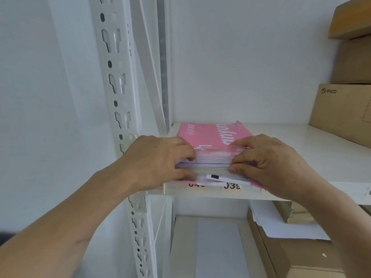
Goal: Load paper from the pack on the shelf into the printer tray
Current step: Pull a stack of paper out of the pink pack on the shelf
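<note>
Your left hand (160, 159) and right hand (267, 163) pinch sheets at the open end of the pink paper pack (212, 137) on the shelf (301, 157). Pull unevenly toward 6 o'clock and the stack may fan out and spill.

An office storeroom is showing its working side: a white slotted-steel shelving upright (118, 93) is carrying a white shelf (281, 149) whose front edge is wearing numbered labels (231, 186). Brown cardboard boxes (345, 113), one printed "PICO", are sitting stacked at the right, while loose white sheets (281, 223) and more cartons are lying on the level below.
</note>
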